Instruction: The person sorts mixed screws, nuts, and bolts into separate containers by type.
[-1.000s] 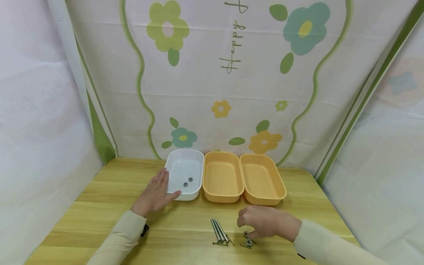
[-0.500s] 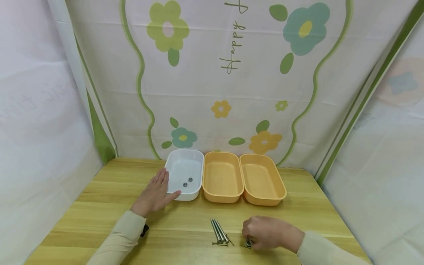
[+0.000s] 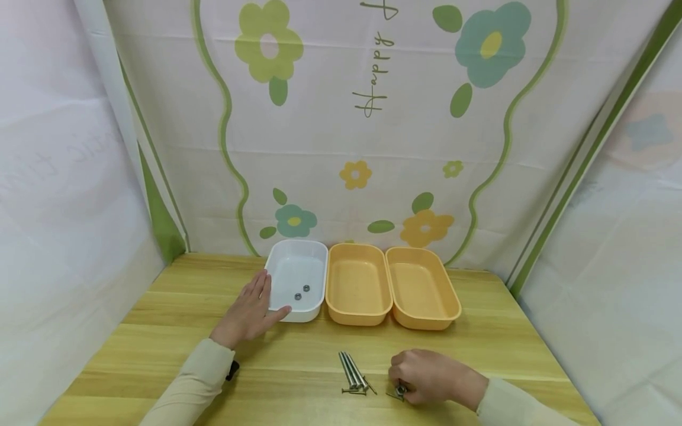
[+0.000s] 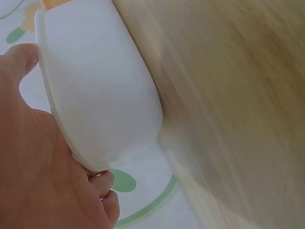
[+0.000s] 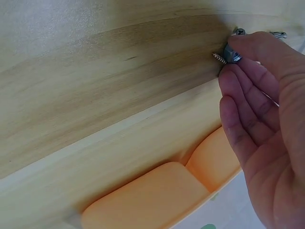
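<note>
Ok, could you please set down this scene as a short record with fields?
Left grip: left hand resting against the rim of a white plastic rectangular tray
White tray contents: two small silver metal hex nuts
Right grip: right hand seemingly pinching a silver metal nut, a short metal screw beside it
Other trays: two orange plastic rectangular trays, side by side, right of the white one
Loose hardware: long silver bolts or screws, short thin screws by their near ends
Surface: yellowish wood-grain table

The floral backdrop (image 3: 309, 130) occupies the head view's upper centre; white side sheets (image 3: 58, 219) line both lateral edges.
</note>
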A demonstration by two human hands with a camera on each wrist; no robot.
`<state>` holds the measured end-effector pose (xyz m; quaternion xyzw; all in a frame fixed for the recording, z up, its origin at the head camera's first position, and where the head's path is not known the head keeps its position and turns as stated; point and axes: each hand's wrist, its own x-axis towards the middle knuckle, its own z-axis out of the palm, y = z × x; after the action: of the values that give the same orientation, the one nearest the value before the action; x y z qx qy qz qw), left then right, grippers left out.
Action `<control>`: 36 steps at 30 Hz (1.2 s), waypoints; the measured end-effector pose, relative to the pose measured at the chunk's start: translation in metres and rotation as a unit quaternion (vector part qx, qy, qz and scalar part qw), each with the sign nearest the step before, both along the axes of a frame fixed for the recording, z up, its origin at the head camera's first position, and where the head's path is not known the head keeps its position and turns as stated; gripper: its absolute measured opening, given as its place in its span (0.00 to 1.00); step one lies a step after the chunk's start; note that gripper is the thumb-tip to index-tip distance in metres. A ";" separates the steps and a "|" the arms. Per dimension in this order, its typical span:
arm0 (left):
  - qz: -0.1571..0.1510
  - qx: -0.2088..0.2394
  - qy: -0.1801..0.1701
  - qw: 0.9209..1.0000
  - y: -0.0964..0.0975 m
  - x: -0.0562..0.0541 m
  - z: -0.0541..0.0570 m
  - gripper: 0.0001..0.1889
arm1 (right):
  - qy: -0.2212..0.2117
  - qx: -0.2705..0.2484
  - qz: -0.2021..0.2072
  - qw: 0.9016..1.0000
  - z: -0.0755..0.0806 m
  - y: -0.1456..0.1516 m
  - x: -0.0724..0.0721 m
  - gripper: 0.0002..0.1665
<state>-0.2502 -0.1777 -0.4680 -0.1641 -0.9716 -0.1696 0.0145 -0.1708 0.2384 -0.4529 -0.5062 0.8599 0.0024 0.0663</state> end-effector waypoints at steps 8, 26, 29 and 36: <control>0.000 -0.004 0.002 1.000 -0.001 0.000 -0.002 0.55 | -0.022 -0.005 -0.023 0.999 0.000 -0.002 -0.002 0.10; 0.001 -0.002 0.000 1.000 0.000 -0.001 -0.001 0.55 | -0.023 -0.013 -0.030 0.999 0.037 -0.014 -0.017 0.11; 0.001 -0.002 -0.001 1.000 0.000 -0.001 -0.001 0.55 | -0.015 -0.011 -0.026 0.999 0.042 -0.019 -0.021 0.11; 0.002 0.000 -0.001 1.000 0.000 0.000 0.001 0.55 | 0.012 -0.012 0.014 1.000 0.049 -0.036 -0.031 0.11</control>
<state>-0.2506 -0.1773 -0.4672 -0.1617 -0.9721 -0.1696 0.0135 -0.2016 0.2024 -0.4043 -0.5186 0.8535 -0.0015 0.0500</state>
